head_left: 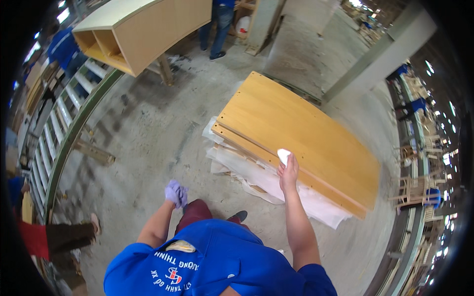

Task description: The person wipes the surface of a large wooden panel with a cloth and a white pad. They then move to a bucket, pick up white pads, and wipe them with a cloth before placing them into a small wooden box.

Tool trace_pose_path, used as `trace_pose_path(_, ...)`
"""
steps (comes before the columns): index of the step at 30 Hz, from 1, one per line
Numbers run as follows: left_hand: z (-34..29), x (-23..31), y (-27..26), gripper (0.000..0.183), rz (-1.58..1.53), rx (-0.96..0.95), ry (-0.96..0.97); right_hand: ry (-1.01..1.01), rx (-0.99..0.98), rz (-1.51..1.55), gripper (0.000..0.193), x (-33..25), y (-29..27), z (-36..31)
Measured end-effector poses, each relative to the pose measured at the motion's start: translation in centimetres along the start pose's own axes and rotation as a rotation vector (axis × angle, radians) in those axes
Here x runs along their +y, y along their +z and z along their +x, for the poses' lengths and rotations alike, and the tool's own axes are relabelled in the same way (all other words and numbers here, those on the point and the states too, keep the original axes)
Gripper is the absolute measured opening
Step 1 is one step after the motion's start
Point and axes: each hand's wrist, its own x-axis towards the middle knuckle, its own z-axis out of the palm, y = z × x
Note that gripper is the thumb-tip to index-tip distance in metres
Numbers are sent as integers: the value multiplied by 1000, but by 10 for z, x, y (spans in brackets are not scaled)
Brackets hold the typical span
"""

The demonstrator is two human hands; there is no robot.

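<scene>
My right hand (288, 172) is closed around a small white pad-like piece (284, 156), its exact kind unclear. It is held up over the near edge of a stack of varnished wooden panels (296, 118). Crumpled lavender material, which looks like a glove, covers my left hand (176, 194). That hand hangs low over the floor, left of the stack and apart from it; its fingers are too indistinct to read. White wrapping sheets (247, 172) stick out from under the top panels. Small dark holes run along the panels' left ends.
A pale wooden cabinet (158, 24) with open compartments stands at the far left. Beside it curves a roller conveyor (61, 111). A concrete pillar (380, 54) rises behind the stack. People in blue work beyond, and someone's leg (71, 237) shows at the left.
</scene>
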Motion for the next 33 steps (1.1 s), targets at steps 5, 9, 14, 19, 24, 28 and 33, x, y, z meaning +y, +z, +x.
trace_pose_path(5,-79,-40,-11,42,-794,172,-741,-15,-301,-183,32,25,57,116)
trace_pose_path(9,-118,-72,0,58,-711,372,-774,-191,-456,-430,33,67,100,183)
trace_pose_path(14,-100,-82,36,52,-746,520,-903,-323,-488,-785,32,107,127,219)
trace_pose_path(19,-26,-67,51,42,-324,182,-416,-251,-552,-1022,30,123,142,231)
trace_pose_path(24,33,-68,61,19,61,258,-136,-407,-607,-988,26,122,152,232)
trace_pose_path(28,47,-58,70,21,729,203,100,-528,-585,-1031,23,123,150,239)
trace_pose_path(33,15,-61,69,19,932,20,-55,-548,-597,-1080,24,127,153,241)
